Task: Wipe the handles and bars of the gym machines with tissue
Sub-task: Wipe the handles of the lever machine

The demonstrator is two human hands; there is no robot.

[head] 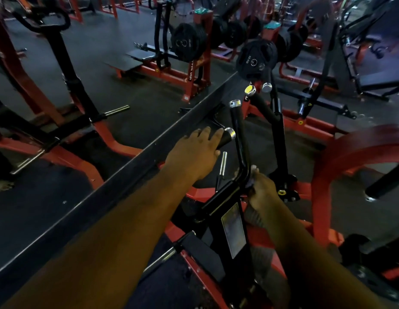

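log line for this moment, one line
step: wiping bar | left hand: resting on short handle | right hand: pressing tissue to bent black bar | not yet: other handles

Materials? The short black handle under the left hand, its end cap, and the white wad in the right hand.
Short black cylindrical handle: matte, no glare, so probably rubber or foam grip over metal.
Round silver end cap: bright highlights, looks like polished or chromed metal.
Crumpled white wad: soft and irregular, likely tissue paper; mostly hidden by the right hand.
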